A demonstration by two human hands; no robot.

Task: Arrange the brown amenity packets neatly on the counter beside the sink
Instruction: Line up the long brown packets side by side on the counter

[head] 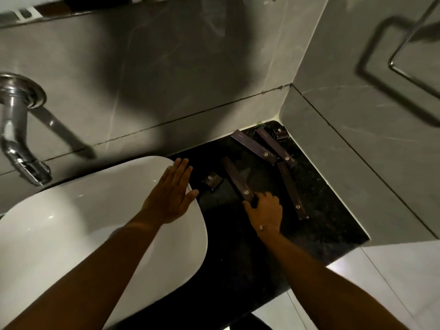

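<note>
Several brown amenity packets lie scattered on the black counter (316,225) right of the white sink (71,225). My right hand (265,209) grips the near end of one long brown packet (234,178). Another long packet (291,191) lies to its right. Two more long packets (253,146) (276,147) rest slanted near the back corner, with a small brown box (280,133) behind them. A second small box (212,181) sits close to the sink. My left hand (172,194) lies flat and open on the sink's right rim, holding nothing.
A chrome tap (17,129) juts from the grey tiled wall above the sink. A grey side wall closes the counter on the right, carrying a chrome towel ring (409,39). The counter's front edge drops to a light floor (392,282).
</note>
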